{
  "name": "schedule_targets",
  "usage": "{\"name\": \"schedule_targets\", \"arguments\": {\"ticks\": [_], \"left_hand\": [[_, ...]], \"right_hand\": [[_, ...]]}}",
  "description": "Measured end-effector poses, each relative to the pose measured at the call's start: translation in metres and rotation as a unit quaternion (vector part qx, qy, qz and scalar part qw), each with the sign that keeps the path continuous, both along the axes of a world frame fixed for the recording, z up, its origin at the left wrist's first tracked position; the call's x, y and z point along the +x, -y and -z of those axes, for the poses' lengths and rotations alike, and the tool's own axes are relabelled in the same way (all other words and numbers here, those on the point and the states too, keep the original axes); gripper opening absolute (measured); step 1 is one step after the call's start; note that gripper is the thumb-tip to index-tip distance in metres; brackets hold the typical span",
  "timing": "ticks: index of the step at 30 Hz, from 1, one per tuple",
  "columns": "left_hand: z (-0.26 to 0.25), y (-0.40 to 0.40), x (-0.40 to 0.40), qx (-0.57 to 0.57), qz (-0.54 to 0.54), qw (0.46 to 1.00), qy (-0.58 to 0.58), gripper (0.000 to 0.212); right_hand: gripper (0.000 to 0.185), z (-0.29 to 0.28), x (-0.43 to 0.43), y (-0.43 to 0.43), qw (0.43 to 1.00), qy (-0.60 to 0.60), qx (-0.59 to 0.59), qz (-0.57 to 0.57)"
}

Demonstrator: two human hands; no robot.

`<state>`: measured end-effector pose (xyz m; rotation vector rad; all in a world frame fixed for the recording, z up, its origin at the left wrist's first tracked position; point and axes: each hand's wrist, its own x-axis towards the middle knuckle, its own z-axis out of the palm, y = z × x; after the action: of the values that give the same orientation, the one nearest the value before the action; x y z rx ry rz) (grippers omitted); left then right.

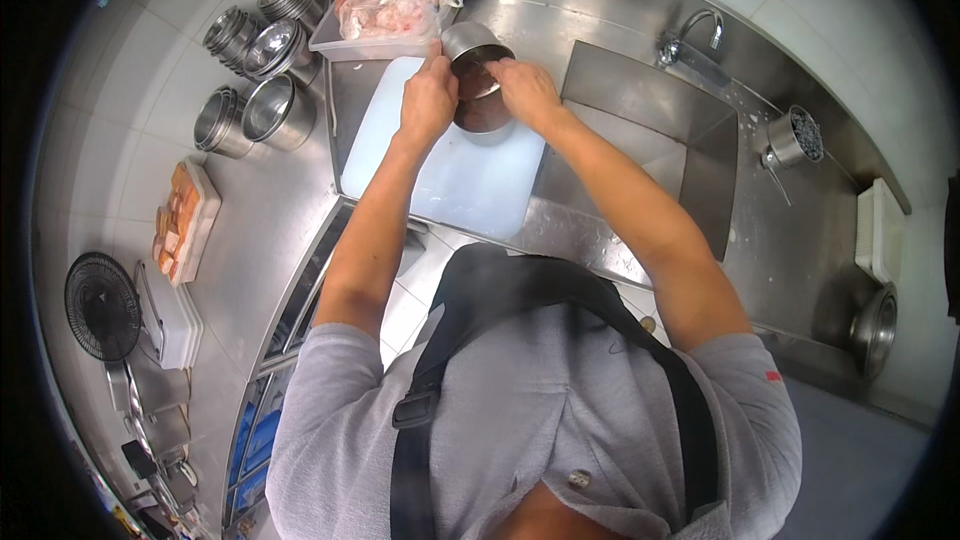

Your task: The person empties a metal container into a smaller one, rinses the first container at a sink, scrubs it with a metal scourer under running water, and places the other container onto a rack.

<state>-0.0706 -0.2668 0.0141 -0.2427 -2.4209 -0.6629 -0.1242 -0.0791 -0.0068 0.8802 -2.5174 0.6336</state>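
A round stainless steel container (469,37) is tipped over a second steel container (491,136), which stands on the pale cutting board (472,195). Dark reddish contents show inside both. My left hand (431,97) grips the tipped container at its left side, index finger stretched along the wall. The fingertips of my right hand (525,90) reach in at its rim on the right; whether they hold anything is hidden.
Behind the board, a plastic tub (352,51) holds bagged raw meat. Steel bowls (277,109) stand in stacks at the left, near a tray of orange pieces (199,229). The sink (637,120) and tap (671,51) lie right; a pot with scourers (784,139) stands beyond.
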Motion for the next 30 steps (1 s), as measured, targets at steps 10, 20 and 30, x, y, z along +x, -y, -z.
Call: {"name": "schedule_targets", "arguments": {"ticks": [10, 20, 30], "left_hand": [[0.009, -0.006, 0.001, -0.008, -0.002, 1.0, -0.009, 0.013], [0.011, -0.011, 0.005, 0.014, -0.026, 1.0, -0.005, 0.01], [0.023, 0.003, -0.011, 0.081, -0.032, 0.996, -0.027, 0.018]], "right_hand": [[0.024, 0.009, 0.006, -0.007, 0.999, 0.043, 0.006, 0.006], [0.033, 0.012, 0.036, -0.034, 0.996, 0.09, -0.02, -0.003], [0.036, -0.013, 0.029, -0.021, 0.997, 0.036, -0.069, -0.007]]}}
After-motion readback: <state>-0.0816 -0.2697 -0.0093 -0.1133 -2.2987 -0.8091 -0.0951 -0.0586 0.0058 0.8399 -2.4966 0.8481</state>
